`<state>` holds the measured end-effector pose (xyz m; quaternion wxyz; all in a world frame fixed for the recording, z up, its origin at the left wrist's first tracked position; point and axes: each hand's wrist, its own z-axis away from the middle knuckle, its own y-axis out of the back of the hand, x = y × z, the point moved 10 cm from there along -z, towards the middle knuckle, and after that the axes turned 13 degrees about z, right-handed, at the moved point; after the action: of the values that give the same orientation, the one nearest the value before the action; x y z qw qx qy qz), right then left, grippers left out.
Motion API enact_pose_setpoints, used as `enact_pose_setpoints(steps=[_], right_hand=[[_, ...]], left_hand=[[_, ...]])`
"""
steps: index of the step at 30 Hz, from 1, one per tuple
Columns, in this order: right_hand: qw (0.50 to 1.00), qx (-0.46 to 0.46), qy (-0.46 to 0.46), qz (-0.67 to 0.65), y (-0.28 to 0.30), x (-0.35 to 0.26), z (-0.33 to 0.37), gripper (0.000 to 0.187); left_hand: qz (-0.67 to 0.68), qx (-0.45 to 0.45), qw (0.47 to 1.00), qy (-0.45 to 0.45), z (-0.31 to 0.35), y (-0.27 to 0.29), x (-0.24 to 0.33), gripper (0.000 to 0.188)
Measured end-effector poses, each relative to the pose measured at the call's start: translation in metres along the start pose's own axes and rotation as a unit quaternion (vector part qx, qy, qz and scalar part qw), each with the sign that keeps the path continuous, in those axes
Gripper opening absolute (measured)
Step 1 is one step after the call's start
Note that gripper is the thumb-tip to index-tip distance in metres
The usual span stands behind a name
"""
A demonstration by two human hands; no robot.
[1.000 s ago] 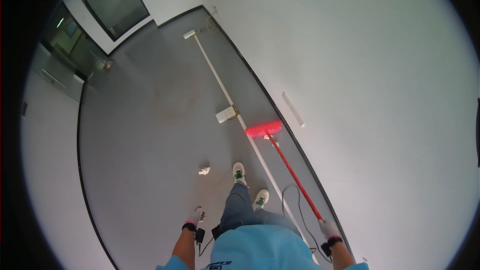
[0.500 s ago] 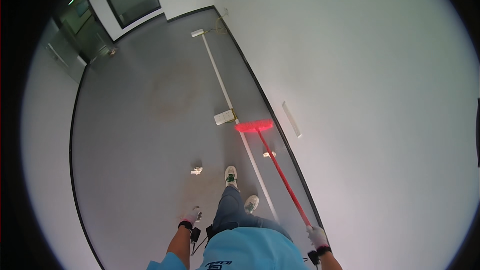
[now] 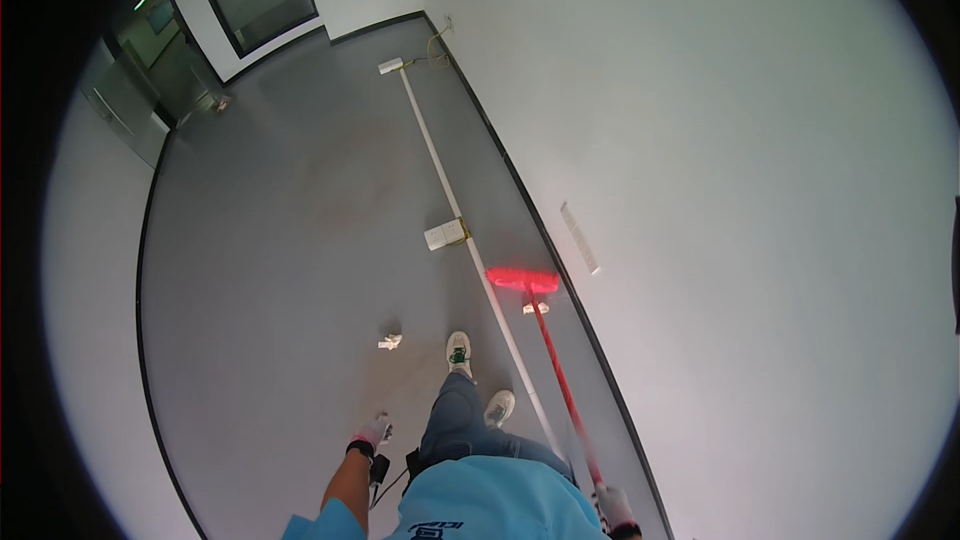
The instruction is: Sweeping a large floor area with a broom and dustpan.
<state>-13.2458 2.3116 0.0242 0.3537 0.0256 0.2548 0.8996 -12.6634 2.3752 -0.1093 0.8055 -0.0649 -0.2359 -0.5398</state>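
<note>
Two grips show, a left grip and a right grip, with one red broom reaching ahead from the right grip. Ahead of and between the grips are two white shoes. Two crumpled white scraps lie on the floor, one ahead of each grip. Farther ahead, one long white floor strip has two white socket boxes along it. One slim white wall strip is ahead of the right grip.

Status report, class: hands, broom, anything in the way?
Right hand gripping red broom; left hand off it. Bristles between white floor strip and wall. Crumpled white scrap on bristles' near side.
</note>
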Motion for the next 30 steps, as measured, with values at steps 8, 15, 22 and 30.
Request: enact_pose_setpoints(steps=[8,15,22,30], right_hand=[[1.000,0.021,0.018,-0.014,0.011,-0.033,0.008,0.036],[0.999,-0.022,0.011,-0.046,0.023,-0.055,-0.041,0.032],[0.985,-0.045,-0.002,-0.165,0.019,0.005,0.046,0.034],[0.985,-0.019,0.131,-0.110,0.049,-0.111,0.037,0.020]], left_hand=[[0.020,-0.001,1.000,0.013,-0.016,-0.014,-0.011,0.025],[0.011,-0.028,0.999,0.026,-0.008,-0.024,0.003,0.023],[-0.023,-0.016,0.999,0.044,-0.012,-0.024,0.010,0.027],[0.022,-0.033,0.999,-0.012,-0.020,-0.043,0.046,0.026]])
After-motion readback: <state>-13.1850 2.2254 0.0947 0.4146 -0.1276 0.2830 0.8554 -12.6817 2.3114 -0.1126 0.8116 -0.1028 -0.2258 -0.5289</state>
